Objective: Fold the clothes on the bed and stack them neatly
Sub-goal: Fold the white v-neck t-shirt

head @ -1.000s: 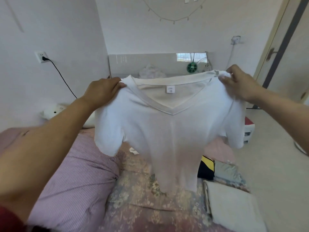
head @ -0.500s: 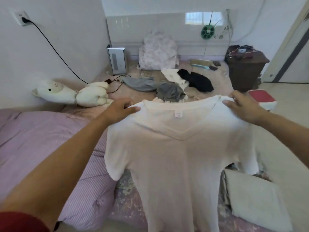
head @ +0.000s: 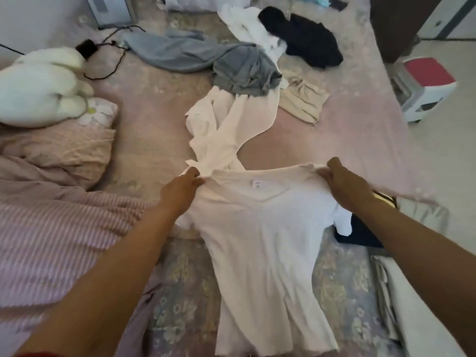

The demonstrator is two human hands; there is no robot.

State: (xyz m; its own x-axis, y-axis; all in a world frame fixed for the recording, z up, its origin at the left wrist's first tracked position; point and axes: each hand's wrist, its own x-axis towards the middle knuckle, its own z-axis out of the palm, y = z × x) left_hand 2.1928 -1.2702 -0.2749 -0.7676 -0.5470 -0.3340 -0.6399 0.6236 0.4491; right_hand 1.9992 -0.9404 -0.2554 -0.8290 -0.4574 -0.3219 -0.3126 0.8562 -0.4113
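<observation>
A white V-neck T-shirt lies spread front-up low over the bed, its hem toward me. My left hand pinches its left shoulder and my right hand pinches its right shoulder. Just beyond the collar lies another white garment, crumpled. Farther back sit a grey garment, a long grey-blue one, a beige piece, a black one and a white one. Folded pale cloth rests at the right edge near me.
A striped pink duvet bunches at the left, with a pink pillow and a white plush toy behind it. A black cable and plug lie by the wall. A red-topped stool stands on the floor at the right.
Both hands have lowered the T-shirt from held up in the air down onto the bed, keeping hold of its shoulders. The view has tilted down to the mattress.
</observation>
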